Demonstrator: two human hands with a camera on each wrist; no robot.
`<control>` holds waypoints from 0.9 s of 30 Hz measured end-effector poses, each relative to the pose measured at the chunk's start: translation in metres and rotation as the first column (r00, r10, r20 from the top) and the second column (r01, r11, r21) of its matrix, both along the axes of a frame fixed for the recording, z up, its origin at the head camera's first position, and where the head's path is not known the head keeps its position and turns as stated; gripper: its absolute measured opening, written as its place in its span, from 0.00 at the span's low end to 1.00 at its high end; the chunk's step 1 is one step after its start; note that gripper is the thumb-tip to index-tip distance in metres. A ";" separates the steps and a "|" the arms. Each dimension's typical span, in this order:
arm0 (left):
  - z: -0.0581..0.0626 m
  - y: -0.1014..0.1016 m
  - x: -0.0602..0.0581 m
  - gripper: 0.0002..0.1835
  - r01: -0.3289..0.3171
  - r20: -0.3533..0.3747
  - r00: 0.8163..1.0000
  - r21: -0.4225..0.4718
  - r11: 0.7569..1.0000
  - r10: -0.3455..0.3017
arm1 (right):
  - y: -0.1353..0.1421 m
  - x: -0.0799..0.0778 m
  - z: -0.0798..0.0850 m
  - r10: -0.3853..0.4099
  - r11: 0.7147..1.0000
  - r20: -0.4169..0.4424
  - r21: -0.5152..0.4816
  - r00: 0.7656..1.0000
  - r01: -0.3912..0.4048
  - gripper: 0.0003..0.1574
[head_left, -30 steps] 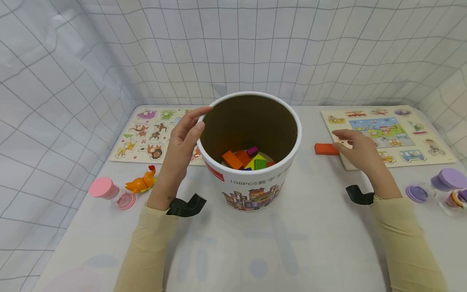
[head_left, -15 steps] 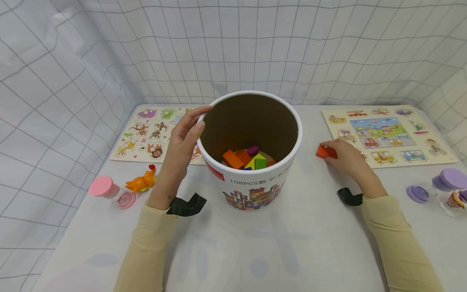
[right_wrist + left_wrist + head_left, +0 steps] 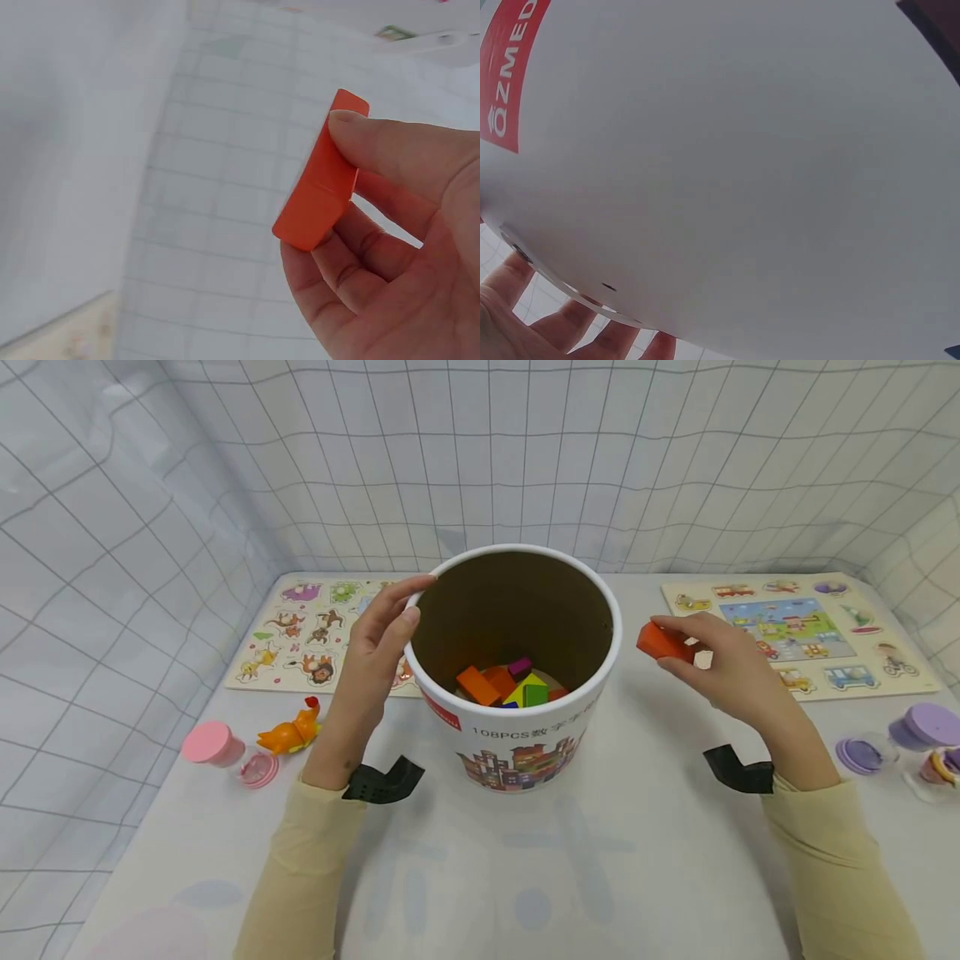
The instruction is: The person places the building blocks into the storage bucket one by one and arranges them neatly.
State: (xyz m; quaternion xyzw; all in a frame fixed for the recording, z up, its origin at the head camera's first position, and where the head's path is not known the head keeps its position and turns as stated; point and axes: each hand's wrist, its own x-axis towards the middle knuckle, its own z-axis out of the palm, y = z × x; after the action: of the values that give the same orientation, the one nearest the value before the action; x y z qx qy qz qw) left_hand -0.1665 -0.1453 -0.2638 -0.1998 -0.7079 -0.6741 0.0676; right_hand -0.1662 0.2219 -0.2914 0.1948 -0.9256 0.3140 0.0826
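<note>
A tall white bucket (image 3: 517, 739) stands upright, with several coloured blocks (image 3: 502, 685) at its bottom. On its left side my left hand (image 3: 375, 647) rests against the rim, fingers fairly straight and spread. The left wrist view shows this hand's fingers (image 3: 566, 322) touching near the bucket's edge; their tips are partly hidden. To the right of the bucket, my right hand (image 3: 723, 660) pinches an orange-red building block (image 3: 663, 642), raised above the table. In the right wrist view the thumb presses one face of the block (image 3: 322, 180), with fingers behind it.
An animal puzzle board (image 3: 258, 643) lies behind the left arm and a vehicle puzzle board (image 3: 900, 643) behind the right. A pink hourglass (image 3: 213, 745) and an orange toy (image 3: 291, 733) are at left. A purple hourglass (image 3: 922, 727) and a small clear-based toy (image 3: 933, 772) sit far right.
My right hand has closed its fingers on the orange-red block beside the puzzle board and lifted it off the table. The left hand has stayed at the bucket's rim.
</note>
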 end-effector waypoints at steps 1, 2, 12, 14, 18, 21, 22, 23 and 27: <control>0.000 0.000 0.000 0.20 0.000 0.001 1.000 -0.001 1.000 0.000 | -0.001 0.004 0.006 -0.003 1.000 -0.030 -0.011 1.000 0.003 0.30; 0.000 0.000 0.000 0.20 0.000 -0.001 1.000 0.000 1.000 0.000 | -0.003 0.009 0.012 -0.012 1.000 -0.053 -0.022 0.999 0.011 0.31; 0.000 0.000 0.001 0.20 -0.006 0.003 1.000 -0.001 1.000 0.006 | -0.038 0.037 0.061 0.013 0.955 -0.330 -0.275 0.944 -0.109 0.36; -0.001 0.000 0.002 0.20 -0.008 0.003 1.000 0.000 1.000 0.008 | -0.046 0.036 0.062 0.025 0.954 -0.346 -0.272 0.938 -0.126 0.36; -0.001 0.001 0.002 0.20 -0.009 0.002 1.000 0.002 1.000 0.009 | -0.061 0.032 0.060 0.045 0.958 -0.352 -0.249 0.935 -0.140 0.34; -0.001 0.002 0.001 0.20 -0.002 -0.001 1.000 0.008 1.000 0.002 | -0.069 0.032 0.061 0.045 0.957 -0.359 -0.251 0.932 -0.143 0.32; -0.001 0.002 0.001 0.20 0.001 -0.002 1.000 0.010 1.000 -0.001 | -0.070 0.032 0.063 0.043 0.957 -0.363 -0.252 0.931 -0.142 0.31; -0.001 0.002 0.000 0.20 0.001 -0.004 1.000 0.011 1.000 -0.001 | -0.072 0.032 0.064 0.047 0.955 -0.361 -0.257 0.931 -0.148 0.31; 0.000 0.002 0.000 0.20 -0.005 -0.003 1.000 0.005 1.000 0.005 | -0.080 0.033 0.070 0.109 0.951 -0.324 -0.240 0.940 -0.193 0.27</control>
State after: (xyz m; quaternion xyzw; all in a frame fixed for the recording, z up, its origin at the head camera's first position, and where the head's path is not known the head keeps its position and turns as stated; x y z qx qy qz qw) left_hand -0.1663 -0.1431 -0.2639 -0.1991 -0.7065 -0.6754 0.0708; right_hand -0.1336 0.1420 -0.2215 0.2991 -0.8325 0.4076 0.2266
